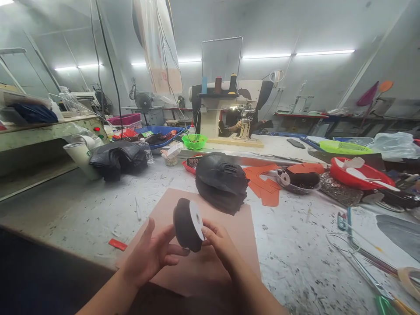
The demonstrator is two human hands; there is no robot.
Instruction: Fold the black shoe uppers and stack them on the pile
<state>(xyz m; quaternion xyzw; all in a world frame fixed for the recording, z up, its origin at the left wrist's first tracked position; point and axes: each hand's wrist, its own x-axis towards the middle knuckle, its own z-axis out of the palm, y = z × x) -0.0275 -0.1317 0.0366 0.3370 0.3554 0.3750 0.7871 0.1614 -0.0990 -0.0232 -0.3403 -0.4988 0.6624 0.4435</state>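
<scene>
A roll of black tape [185, 225] with a white cardboard side is held up over a pinkish-brown sheet on the table. My right hand [221, 243] grips its right edge between thumb and fingers. On the other side, my left hand [152, 249] is open, thumb raised and fingers spread; its fingertips reach the roll's left side and underside, and I cannot tell how firmly they touch. Just beyond the roll, a bundle of black leather-like pieces [221, 181] lies across the far edge of the sheet [243, 227].
A sewing machine [213, 113] stands at the back, a person partly hidden behind it. Orange cut pieces [267, 188] and a red basin [357, 175] lie right. More black pieces [120, 157] sit left, near a red strip [117, 244]. Green-handled scissors [383, 304] lie lower right.
</scene>
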